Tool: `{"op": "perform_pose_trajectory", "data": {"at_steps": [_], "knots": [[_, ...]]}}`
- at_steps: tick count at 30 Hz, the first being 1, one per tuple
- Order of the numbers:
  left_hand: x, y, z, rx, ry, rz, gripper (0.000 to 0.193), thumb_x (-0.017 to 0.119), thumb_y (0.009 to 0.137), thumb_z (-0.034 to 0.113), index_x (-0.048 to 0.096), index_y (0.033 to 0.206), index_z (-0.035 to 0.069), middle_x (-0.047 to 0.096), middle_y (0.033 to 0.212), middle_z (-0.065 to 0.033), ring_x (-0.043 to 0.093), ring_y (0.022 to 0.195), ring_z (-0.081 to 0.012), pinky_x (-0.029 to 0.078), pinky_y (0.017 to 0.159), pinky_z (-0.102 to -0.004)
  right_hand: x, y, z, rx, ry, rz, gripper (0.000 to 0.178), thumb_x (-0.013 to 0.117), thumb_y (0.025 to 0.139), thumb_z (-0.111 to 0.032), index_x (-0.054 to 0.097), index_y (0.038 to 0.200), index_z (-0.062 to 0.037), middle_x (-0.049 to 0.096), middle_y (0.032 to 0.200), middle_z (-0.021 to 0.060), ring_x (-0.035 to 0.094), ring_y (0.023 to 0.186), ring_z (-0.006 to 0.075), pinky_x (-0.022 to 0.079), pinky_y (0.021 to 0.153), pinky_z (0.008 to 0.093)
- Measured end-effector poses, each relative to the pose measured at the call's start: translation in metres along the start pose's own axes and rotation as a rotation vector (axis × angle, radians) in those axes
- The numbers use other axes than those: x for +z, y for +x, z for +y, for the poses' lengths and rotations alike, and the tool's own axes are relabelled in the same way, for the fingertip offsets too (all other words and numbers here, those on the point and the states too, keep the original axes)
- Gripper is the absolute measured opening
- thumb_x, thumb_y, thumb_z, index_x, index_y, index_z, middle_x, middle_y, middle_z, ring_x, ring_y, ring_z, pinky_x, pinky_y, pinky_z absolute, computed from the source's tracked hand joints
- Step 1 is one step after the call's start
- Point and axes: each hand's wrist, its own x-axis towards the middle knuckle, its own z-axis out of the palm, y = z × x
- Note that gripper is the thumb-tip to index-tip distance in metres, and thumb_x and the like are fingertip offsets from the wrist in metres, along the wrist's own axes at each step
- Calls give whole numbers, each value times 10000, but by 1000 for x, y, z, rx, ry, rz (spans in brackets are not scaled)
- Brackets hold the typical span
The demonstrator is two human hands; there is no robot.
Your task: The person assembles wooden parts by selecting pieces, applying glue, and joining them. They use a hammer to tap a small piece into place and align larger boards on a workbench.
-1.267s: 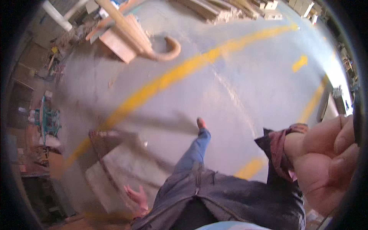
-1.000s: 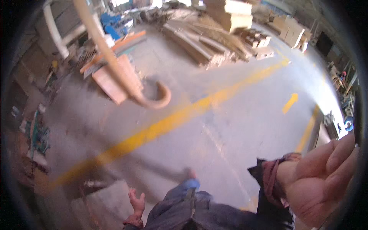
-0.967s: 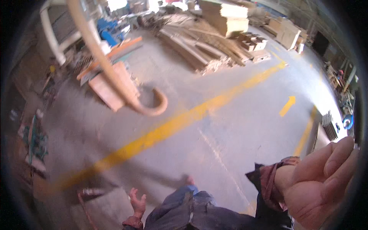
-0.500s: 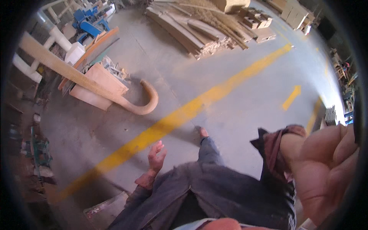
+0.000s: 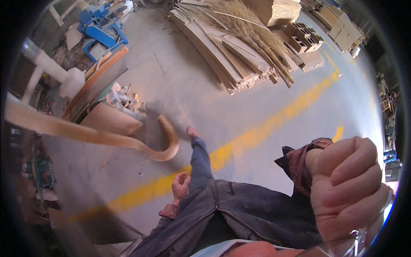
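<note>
My left hand point(image 5: 181, 185) hangs low beside my dark jacket point(image 5: 257, 210), its fingers loosely bent and holding nothing visible. Close to the camera, my right hand point(image 5: 349, 184) is raised with the fingers curled into a fist. What it grips, if anything, is hidden. Just under that fist shows a clear, shiny curved piece with a small metal part point(image 5: 357, 240); whether the hand touches it I cannot tell. One leg in blue trousers point(image 5: 200, 160) reaches forward over the yellow floor line point(image 5: 274, 124).
A ribbed tan hose point(image 5: 85, 135) curls across the floor at left, by a leaning board point(image 5: 111, 120) and scraps. Blue machinery point(image 5: 102, 34) stands behind. Ahead lies a stack of long planks point(image 5: 214, 51), with hollow wooden blocks point(image 5: 303, 36) to its right.
My foot has stepped forward across the yellow line, and the planks and hose appear nearer. The right hand has turned into a clearer fist; the left hand's fingers have bent more.
</note>
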Motion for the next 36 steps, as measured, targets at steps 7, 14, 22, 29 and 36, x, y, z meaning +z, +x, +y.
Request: {"op": "perform_pose_trajectory", "data": {"at_steps": [7, 14, 22, 29, 36], "knots": [[7, 303, 67, -5, 23, -2, 329, 748, 987, 80, 643, 1288, -3, 730, 1168, -60, 698, 1041, -141, 570, 956, -302, 125, 126, 340, -50, 140, 275, 442, 747, 952, -223, 615, 1340, -57, 721, 895, 86, 670, 704, 188, 551, 649, 312], [-22, 518, 206, -19, -48, 143, 346, 729, 995, 36, 615, 1317, -21, 718, 1263, -101, 683, 1149, -163, 551, 1039, -311, 223, 220, 635, 811, 438, 161, 296, 736, 969, 12, 695, 1262, 25, 730, 971, 47, 684, 804, 85, 557, 688, 237], [13, 707, 262, -94, 57, 185, 285, 737, 993, 82, 668, 1252, -11, 752, 1155, -76, 703, 1074, -143, 552, 965, -295, 304, 179, 968, 1403, 585, -140, 384, 796, 947, -209, 726, 1209, 63, 762, 944, 65, 717, 782, 118, 591, 685, 273], [109, 922, 256, -398, 267, 341, 271, 754, 964, 83, 693, 1214, 0, 744, 1026, -58, 682, 920, -146, 555, 862, -309, 424, 189, 1450, 1535, 424, -358, 409, 793, 926, -306, 754, 1193, 1, 771, 893, 84, 722, 717, 135, 596, 622, 299], [192, 1011, 257, -660, 386, 172, 349, 761, 936, 62, 674, 1269, 9, 747, 1225, -133, 739, 1054, -225, 581, 938, -355, 565, 214, 1872, 1318, -332, -206, 489, 752, 852, -413, 723, 1137, -17, 737, 1121, 290, 733, 1072, 423, 577, 920, 521]]}}
